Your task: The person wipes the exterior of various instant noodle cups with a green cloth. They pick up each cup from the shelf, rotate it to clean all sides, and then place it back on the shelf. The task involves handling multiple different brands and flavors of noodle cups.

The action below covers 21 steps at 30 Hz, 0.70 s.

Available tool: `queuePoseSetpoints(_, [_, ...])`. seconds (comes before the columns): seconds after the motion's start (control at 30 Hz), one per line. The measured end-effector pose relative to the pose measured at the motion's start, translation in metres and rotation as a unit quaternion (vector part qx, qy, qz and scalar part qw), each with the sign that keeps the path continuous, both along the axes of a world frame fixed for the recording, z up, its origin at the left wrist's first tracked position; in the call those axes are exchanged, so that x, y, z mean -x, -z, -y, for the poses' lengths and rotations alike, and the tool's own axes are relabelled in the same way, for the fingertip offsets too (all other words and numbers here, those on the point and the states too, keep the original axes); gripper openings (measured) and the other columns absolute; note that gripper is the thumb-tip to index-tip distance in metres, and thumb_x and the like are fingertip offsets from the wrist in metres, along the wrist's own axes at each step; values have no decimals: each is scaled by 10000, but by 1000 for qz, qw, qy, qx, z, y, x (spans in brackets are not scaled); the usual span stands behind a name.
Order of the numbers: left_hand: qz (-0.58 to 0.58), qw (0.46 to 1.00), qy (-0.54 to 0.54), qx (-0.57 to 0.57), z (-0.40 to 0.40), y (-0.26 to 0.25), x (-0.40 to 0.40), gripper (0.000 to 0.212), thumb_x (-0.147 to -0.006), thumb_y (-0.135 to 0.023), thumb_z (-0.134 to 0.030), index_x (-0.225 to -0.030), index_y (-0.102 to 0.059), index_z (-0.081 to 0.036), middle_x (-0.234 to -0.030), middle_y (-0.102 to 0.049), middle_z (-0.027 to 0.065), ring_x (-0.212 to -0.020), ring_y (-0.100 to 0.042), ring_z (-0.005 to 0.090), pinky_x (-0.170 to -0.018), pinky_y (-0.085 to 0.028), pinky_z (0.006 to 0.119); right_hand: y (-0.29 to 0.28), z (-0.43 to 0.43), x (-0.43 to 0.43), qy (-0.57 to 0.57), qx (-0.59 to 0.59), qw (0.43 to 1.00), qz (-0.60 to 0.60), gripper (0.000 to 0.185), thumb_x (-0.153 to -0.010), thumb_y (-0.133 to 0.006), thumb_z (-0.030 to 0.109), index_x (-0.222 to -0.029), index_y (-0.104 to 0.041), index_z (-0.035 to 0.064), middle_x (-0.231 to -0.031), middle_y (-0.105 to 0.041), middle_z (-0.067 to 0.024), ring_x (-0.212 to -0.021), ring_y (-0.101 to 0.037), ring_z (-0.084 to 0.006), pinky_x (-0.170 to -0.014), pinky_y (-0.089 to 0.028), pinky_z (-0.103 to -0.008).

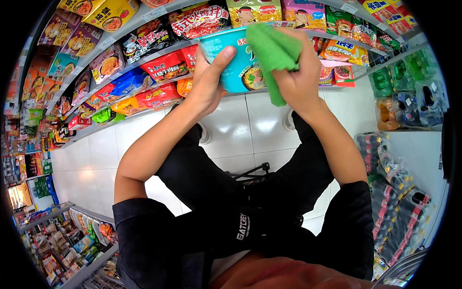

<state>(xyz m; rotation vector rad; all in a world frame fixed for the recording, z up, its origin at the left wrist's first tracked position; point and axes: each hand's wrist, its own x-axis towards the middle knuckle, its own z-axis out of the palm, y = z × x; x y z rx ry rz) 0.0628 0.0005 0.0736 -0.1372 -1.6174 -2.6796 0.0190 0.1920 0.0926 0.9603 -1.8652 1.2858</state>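
Note:
A turquoise instant noodle tub point(234, 67) is held up before the shelves, tilted, with a noodle picture on its side. My left hand point(211, 77) grips it from the left, thumb across the front wall. In my right hand point(301, 74) a green cloth point(272, 54) is bunched, and it lies over the tub's right side and rim. The cloth hides that part of the tub. One end of the cloth hangs down below my right fingers.
Shelves of packed noodles point(160, 67) curve around the front and left. Bundled green bottles point(400, 70) and dark bottle packs point(397, 213) stand at the right. A snack shelf point(68, 242) is at the lower left. White floor tiles point(231, 126) lie between my legs.

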Motion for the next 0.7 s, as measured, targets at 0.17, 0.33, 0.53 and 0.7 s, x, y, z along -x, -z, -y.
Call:
queuePoseSetpoints(0.17, [32,999,-7,40,-5,-9,1,920,-938,-491,-763,-1500,-412,-38,-1451,-557,163,-1328,-569,283,-1123,-464,480,3,-2,3,-46,103,985,129,363,-885,-721,86,-1231,-626,26,-1060,-695,-94,-913,-680,-173,-766,-543,-299])
queuePoseSetpoints(0.33, [69,997,27,-10,-1,-20,-1,1048,-857,-487,-869,-1530,-404,-70,-1489,-531,160,-1356,-541,308,-1130,-441,526,4,-5,2,-55,168,952,250,314,-991,-709,151,-1255,-622,6,-1042,-703,-40,-867,-645,-74,-757,-523,-237])
queuePoseSetpoints(0.53, [54,996,61,-29,-1,-17,-2,1088,-824,-542,-872,-1548,-376,-77,-1510,-504,174,-1373,-525,329,-1134,-450,543,0,-5,0,-67,179,939,287,298,-995,-704,158,-1246,-624,18,-967,-689,-21,-795,-635,-64,-686,-520,-230])
queuePoseSetpoints(0.7, [50,997,58,-13,1,-10,-1,1022,-867,-601,-788,-1544,-374,-58,-1493,-523,179,-1377,-532,297,-1156,-447,498,2,-2,0,-67,157,952,255,307,-972,-709,153,-1237,-626,23,-1005,-682,-48,-816,-650,-99,-712,-522,-251])
